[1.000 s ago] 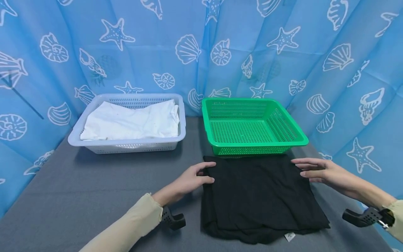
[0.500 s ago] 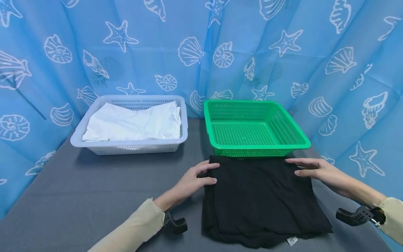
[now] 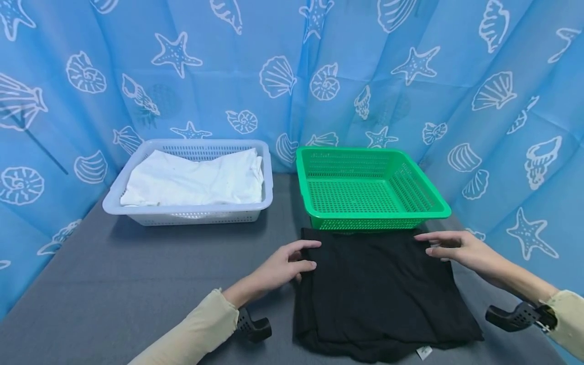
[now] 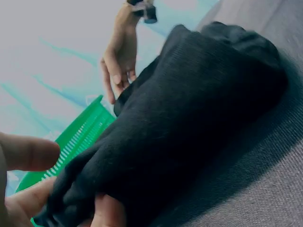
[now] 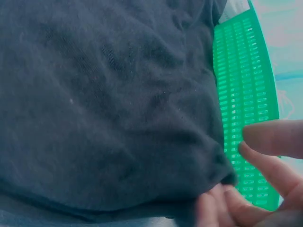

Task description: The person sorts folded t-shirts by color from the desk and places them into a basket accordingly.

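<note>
A folded black garment [image 3: 378, 289] lies on the table, with a small white label [image 3: 424, 352] showing at its near edge. At its far left corner my left hand [image 3: 285, 263] grips the cloth; in the left wrist view, fabric passes between the fingers [image 4: 110, 210]. My right hand [image 3: 461, 247] is at the far right corner. There the right wrist view shows lower fingers [image 5: 215, 205] curled at the cloth's edge, partly hidden, with thumb and forefinger apart from it. Just beyond the garment stands a green basket [image 3: 376, 222] with nothing in it.
To the left, a white basket [image 3: 196, 209] holds folded white cloth [image 3: 193, 177]. The grey tablecloth [image 3: 150, 284] covers the table. A blue curtain [image 3: 219, 61] with shells and starfish hangs behind both baskets.
Both hands have shifted slightly inward at the garment's far corners, and the left far corner has moved a little inward. The whole view has shifted slightly; the baskets keep their places.
</note>
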Demonstrator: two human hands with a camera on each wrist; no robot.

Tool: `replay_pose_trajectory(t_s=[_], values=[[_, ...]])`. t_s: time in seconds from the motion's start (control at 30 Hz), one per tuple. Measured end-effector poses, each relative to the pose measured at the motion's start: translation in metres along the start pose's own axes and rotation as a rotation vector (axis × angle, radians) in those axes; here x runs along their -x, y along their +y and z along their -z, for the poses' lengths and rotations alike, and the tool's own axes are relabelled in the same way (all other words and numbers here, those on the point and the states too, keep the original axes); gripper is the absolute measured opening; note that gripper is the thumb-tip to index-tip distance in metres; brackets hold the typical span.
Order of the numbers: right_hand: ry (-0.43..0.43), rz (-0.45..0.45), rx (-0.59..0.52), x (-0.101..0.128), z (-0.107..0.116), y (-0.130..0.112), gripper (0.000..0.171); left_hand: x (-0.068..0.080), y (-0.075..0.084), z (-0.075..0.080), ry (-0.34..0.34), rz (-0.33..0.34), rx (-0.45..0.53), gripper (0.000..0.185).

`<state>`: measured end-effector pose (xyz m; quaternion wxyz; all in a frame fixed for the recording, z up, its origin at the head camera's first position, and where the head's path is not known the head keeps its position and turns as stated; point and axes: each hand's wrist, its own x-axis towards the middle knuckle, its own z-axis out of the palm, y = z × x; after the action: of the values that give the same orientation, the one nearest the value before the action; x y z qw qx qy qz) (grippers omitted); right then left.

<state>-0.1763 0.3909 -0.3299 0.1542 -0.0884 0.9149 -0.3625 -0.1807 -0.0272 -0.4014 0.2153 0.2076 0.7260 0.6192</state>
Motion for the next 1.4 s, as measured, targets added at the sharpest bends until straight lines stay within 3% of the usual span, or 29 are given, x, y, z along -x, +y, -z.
replay_pose_trajectory(t_s=[0.1, 0.23, 0.47, 0.7, 0.8, 0.97, 1.2, 1.4], values=[[-0.073, -0.016, -0.048, 0.001, -0.001, 0.002, 0.047, 0.0, -0.001, -0.001, -0.031, 0.001, -0.065, 0.043], [-0.146, -0.067, -0.123, 0.002, -0.004, 0.007, 0.051, 0.001, -0.003, -0.003, -0.018, -0.001, -0.106, 0.042], [-0.195, -0.11, -0.238, 0.004, -0.003, 0.016, 0.05, 0.0, -0.006, -0.008, 0.102, 0.002, -0.209, 0.041], [-0.278, -0.103, -0.38, 0.006, -0.005, 0.019, 0.047, 0.001, -0.004, -0.014, 0.205, -0.041, -0.221, 0.037], [-0.306, -0.106, -0.393, 0.007, -0.009, 0.018, 0.046, 0.003, -0.003, -0.016, 0.241, -0.056, -0.222, 0.037], [-0.297, -0.112, -0.4, 0.009, -0.014, 0.018, 0.045, 0.005, -0.002, -0.019, 0.245, -0.059, -0.243, 0.04], [-0.195, -0.108, -0.263, 0.008, -0.013, 0.02, 0.044, 0.004, -0.003, -0.017, 0.088, -0.064, -0.207, 0.046], [-0.106, -0.082, -0.179, 0.01, -0.013, 0.021, 0.045, 0.005, -0.005, -0.016, 0.131, -0.077, -0.213, 0.041]])
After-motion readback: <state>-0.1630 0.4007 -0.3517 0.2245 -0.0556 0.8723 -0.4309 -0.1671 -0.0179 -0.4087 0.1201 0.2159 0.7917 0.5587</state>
